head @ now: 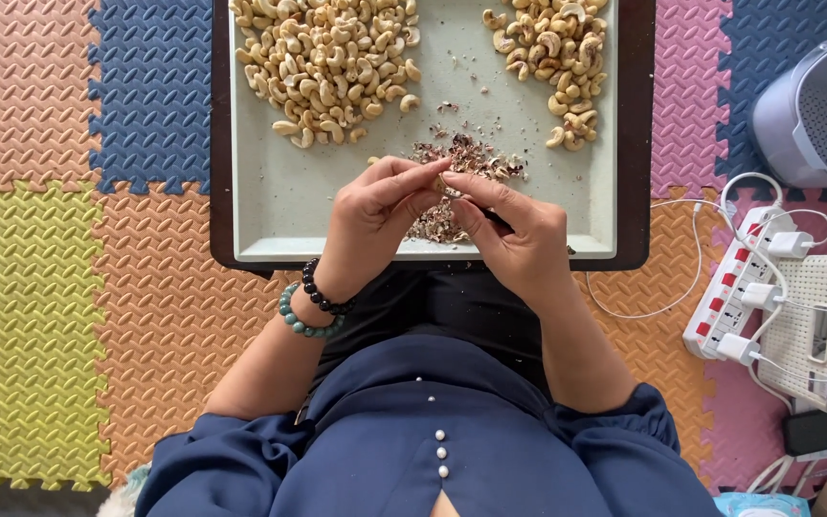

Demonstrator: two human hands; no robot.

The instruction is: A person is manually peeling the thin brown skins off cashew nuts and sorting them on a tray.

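Observation:
A pale green tray [270, 206] rests on a dark board in front of me. On it lie a big heap of cashew nuts [323, 62] at the back left, a smaller heap of cashew nuts [557, 53] at the back right, and a pile of reddish skin scraps [461, 158] in the middle. My left hand [370, 215] and my right hand [519, 239] meet over the scraps, pinching one small cashew [444, 182] between their fingertips. A thin dark tool seems to sit in my right hand. Two bead bracelets circle my left wrist.
Coloured foam puzzle mats [40, 278] cover the floor. A white power strip [739, 282] with plugs and cables lies at the right, beside a white perforated box [825, 316]. A grey-white appliance [820, 110] stands at the back right.

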